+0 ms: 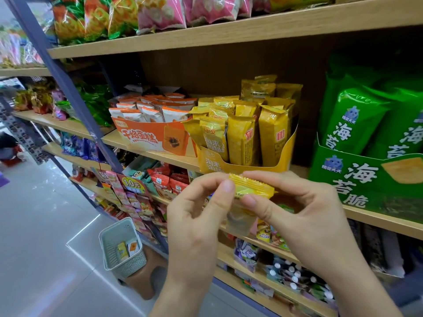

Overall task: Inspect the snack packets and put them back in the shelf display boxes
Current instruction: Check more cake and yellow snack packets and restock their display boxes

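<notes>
A small yellow snack packet (251, 187) is held flat in front of the shelf, pinched at its left end by my left hand (196, 216) and from the right by my right hand (304, 213). Just above it stands the yellow display box (229, 167) with several matching yellow packets upright inside. Left of that sits an orange display box (146, 138) of white and orange packets. A green display box (366, 179) with tall green bags is at the right.
A wooden shelf (160, 156) carries the boxes; more snacks fill the shelves above and below. On the floor at the lower left, a pale basket (121, 248) with two or three packets rests on a brown stool (142, 282). A blue upright post (75, 92) runs diagonally at left.
</notes>
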